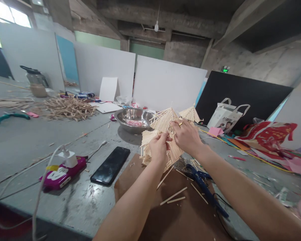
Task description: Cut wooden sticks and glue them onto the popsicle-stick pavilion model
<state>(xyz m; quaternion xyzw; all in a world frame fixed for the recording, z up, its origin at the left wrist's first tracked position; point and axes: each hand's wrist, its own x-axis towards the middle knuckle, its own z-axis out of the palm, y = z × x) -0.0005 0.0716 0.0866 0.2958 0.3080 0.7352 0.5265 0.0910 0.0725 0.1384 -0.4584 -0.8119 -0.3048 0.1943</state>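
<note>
A model building of thin wooden sticks, with pointed stick roofs, stands at the far end of a brown board. My left hand is closed at its front, thumb and forefinger pinched at the eave; whatever lies between them is too small to make out. Against the right side of the upper roof, my right hand has its fingers bent and pressed on the sticks. Several loose wooden sticks lie on the board. A blue glue gun rests under my right forearm.
Left of the board lie a black phone and a purple power strip with a white charger. Behind are a steel bowl and a stick pile. A white bag and red packaging sit right.
</note>
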